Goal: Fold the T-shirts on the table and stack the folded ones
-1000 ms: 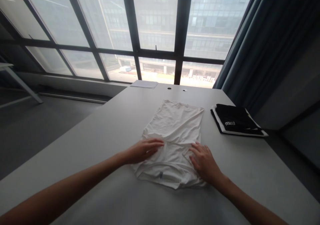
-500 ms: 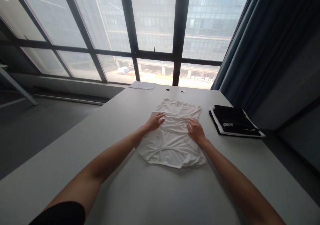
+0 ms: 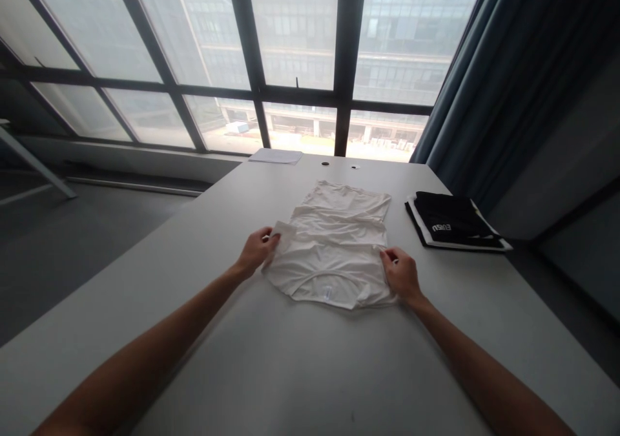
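Note:
A white T-shirt (image 3: 334, 245) lies partly folded on the grey table (image 3: 300, 365), collar toward me. My left hand (image 3: 256, 250) pinches the shirt's left edge and has turned a small flap of cloth up. At the right edge my right hand (image 3: 401, 273) is closed on the fabric near the lower corner. Both arms reach forward across the tabletop.
A folded black garment with white lettering (image 3: 450, 224) lies on a white sheet at the right of the table. A paper sheet (image 3: 276, 156) rests at the far edge beside two cable holes (image 3: 325, 163). Large windows and a dark curtain (image 3: 489, 87) stand behind.
Both hands slid from the middle of the shirt outward to its left and right edges and closed on the fabric. The left edge is now lifted slightly.

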The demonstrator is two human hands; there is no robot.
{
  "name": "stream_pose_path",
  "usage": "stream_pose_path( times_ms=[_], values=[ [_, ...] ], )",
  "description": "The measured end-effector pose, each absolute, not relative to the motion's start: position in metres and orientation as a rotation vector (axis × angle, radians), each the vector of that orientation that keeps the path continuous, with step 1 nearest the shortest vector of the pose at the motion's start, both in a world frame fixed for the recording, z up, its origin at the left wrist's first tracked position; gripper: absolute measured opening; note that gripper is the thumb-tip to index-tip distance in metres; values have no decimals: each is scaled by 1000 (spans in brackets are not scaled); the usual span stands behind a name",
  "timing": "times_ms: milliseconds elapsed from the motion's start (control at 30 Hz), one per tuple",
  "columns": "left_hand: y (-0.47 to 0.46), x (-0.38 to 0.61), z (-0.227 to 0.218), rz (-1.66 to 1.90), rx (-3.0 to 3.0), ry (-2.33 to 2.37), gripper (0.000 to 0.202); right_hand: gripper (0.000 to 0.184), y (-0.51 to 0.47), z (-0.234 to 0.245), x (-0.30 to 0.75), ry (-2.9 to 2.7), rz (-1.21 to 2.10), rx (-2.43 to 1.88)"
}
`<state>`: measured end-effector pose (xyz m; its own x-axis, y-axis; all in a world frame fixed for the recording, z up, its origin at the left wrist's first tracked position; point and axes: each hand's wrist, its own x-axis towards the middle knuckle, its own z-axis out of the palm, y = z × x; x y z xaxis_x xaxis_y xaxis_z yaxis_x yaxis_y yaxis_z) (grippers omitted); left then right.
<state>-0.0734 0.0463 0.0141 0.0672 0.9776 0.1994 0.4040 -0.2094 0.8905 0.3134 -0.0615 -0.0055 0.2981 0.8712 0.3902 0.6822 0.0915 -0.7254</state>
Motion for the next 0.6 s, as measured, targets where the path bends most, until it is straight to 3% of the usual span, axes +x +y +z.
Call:
stream_pose_path(
  times_ms=[133, 300, 367, 433, 533, 600],
  values=[
    [36, -119, 15, 1459, 1169, 1360, 32, 34, -76, -7, 350, -965, 319, -1524],
    [22, -167, -4, 1388, 1166, 1765, 39, 31, -99, -31, 409, -582, 451, -1613],
    [17, -169, -7, 1400, 1482, 1969, 51, 31, -106, -34, 420, -668, 325, -1713],
    [13, -157, -5, 1396, 1952, 1946, 49, 32, -113, -30, 416, -901, 38, -1758],
    [9, -121, 1, 1135, 2488, 1462, 26, 25, -119, -17, 384, -1405, -215, -1644],
    [9, -95, 1, 904, 2614, 1155, 28, 25, -121, -10, 355, -1759, -124, -1542]
  ],
)
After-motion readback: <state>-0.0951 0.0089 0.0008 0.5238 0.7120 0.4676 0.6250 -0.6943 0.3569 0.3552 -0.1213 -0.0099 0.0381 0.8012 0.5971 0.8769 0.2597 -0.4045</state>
